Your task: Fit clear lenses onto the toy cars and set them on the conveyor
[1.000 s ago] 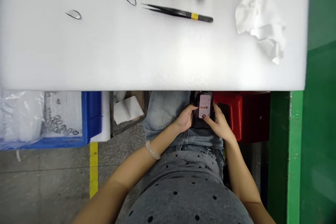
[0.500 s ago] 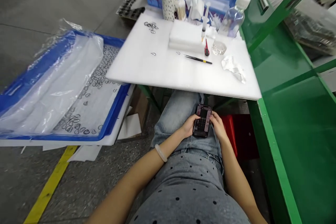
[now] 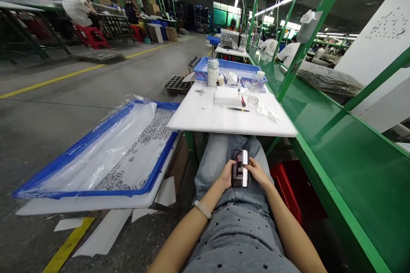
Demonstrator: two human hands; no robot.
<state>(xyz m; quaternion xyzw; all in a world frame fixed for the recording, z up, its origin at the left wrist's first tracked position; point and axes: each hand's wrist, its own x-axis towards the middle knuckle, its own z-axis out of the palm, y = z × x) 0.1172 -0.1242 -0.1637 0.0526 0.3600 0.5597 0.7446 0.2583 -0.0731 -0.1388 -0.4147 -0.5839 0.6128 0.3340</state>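
A smartphone with a lit, glossy screen rests over my lap. My left hand is wrapped round its left edge, thumb on the screen side. At the phone's right edge, my right hand grips it too, with the thumb over the screen. Beyond my knees stands a white-topped table. On it lie black tweezers with a yellow band, a red cutter, a white foam block, crumpled tissue and a few small metal loops.
A blue tray of many small loops, partly under plastic film, stands at my left. A bottle, a dotted tumbler and a blue bin are at the table's back. A green conveyor bench runs along my right, above a red stool.
My view has tilted up, bringing the wider workshop and several people into sight. Both hands still hold the phone; my right thumb has moved in over its screen, which now shows a bright reflection.
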